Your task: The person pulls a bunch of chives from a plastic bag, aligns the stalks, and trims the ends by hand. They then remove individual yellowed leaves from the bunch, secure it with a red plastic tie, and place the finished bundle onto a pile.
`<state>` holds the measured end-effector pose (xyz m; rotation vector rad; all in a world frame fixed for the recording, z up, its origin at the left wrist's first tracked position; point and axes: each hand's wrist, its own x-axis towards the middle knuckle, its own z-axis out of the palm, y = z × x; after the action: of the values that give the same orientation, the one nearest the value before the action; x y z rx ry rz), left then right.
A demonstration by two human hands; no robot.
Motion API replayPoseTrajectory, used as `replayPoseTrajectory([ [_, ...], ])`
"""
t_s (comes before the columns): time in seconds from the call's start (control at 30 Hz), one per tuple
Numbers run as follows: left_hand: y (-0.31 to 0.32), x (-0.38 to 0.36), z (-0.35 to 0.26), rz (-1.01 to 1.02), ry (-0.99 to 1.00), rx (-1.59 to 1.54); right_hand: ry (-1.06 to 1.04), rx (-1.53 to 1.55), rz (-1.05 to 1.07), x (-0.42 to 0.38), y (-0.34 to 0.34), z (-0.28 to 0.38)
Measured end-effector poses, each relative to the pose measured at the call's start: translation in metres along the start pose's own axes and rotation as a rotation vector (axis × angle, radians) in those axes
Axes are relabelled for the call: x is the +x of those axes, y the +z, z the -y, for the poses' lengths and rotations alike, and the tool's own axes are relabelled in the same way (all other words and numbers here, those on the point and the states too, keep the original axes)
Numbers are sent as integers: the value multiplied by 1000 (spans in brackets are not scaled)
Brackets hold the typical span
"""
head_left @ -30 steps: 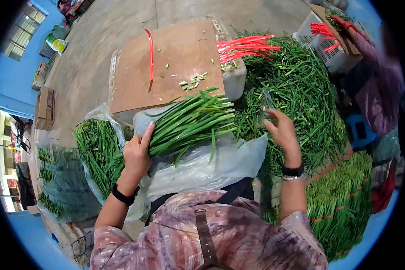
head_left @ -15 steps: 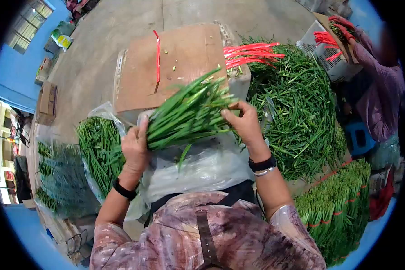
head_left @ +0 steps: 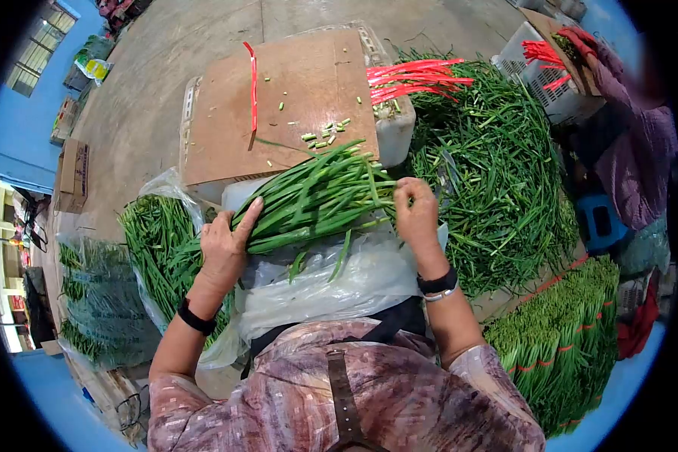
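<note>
Chive bundle (head_left: 316,192): flat, glossy blades, above the crinkled plastic sheet (head_left: 331,290), by the smooth brown board's (head_left: 301,90) near edge
Left hand (head_left: 224,242): curled round the leafy end
Right hand (head_left: 416,211): thumb and fingers bunched at the pale stem ends; gripping one, I can't tell

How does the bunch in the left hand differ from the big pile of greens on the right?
The bunch is gripped in the left hand; the pile lies loose. The bunch's stalks run mostly side by side, while the pile's are tangled in many directions. The bunch is far smaller than the pile. Both are long, narrow green leaves with paler stalk parts.
</note>
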<state>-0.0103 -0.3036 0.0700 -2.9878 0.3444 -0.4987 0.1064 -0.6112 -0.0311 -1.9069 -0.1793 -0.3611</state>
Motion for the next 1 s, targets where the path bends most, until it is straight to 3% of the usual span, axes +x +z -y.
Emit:
replayPoseTrajectory([
  [0.13, -1, 1, -2, 19, -10, -22, 297, 32, -102, 18, -52, -38],
  [0.17, -1, 1, -2, 11, -7, -23, 600, 392, -283, 24, -63, -43],
  [0.2, -1, 1, -2, 3, -7, -24, 675, 459, -333, 27, -79, -56],
  [0.27, 0, 3, -2, -17, -8, -17, 656, 26, -127, 33, -87, -80],
  [0.33, 2, 1, -3, -17, -8, -6, 345, 89, -86, 22, -50, -32],
  [0.4, 5, 0, -3, -22, -6, -11, 285, 216, 215, 19, -24, 18],
  [0.47, 6, 1, -2, -30, -5, -12, 459, 534, 310, 17, 5, 35],
  [0.6, 1, -3, -2, 23, -26, -1, 506, 642, 195, 20, 18, 25],
  [0.73, 1, -5, -3, 38, -42, -4, 180, 278, -212, 44, -21, -17],
  [0.8, 6, -7, -2, -22, -33, -2, 303, -19, -275, 62, -50, -41],
  [0.83, 9, -4, -1, -59, -25, 1, 397, -8, -131, 61, -54, -39],
  [0.93, 6, 0, -5, -70, -29, -19, 367, 174, 347, 47, -18, 1],
  [1.0, 10, -2, -3, -92, -4, 7, 470, 381, 436, 45, 3, 16],
])
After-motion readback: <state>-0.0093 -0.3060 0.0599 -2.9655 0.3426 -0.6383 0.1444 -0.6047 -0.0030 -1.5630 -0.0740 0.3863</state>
